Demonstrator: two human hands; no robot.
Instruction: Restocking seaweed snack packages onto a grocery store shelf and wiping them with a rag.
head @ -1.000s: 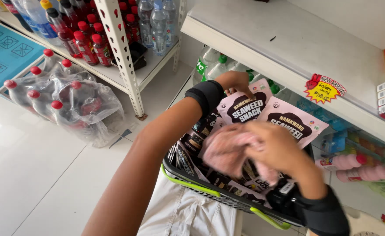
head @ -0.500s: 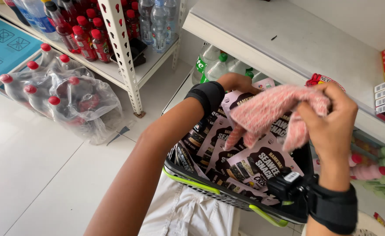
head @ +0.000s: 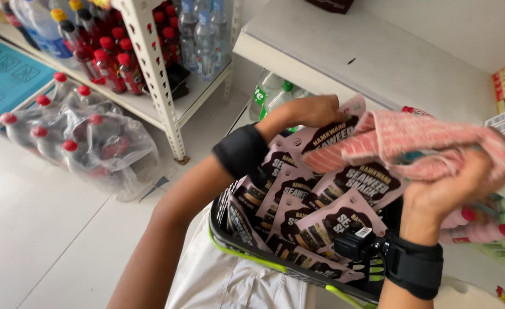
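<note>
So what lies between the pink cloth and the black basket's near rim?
In the head view, pink-and-black snack packets fill the stretch between the pink cloth and the black basket's rim.

The left forearm ran up and to the right, a black band around its wrist. The left hand (head: 312, 110) lay knuckles-up, fingers curled down and hidden at the tips. The right forearm rose almost upright, its wrist wrapped in a black strap carrying a small black device. The right hand (head: 456, 191) stood above that strap, fingers bent and closed in a pinch.
</note>
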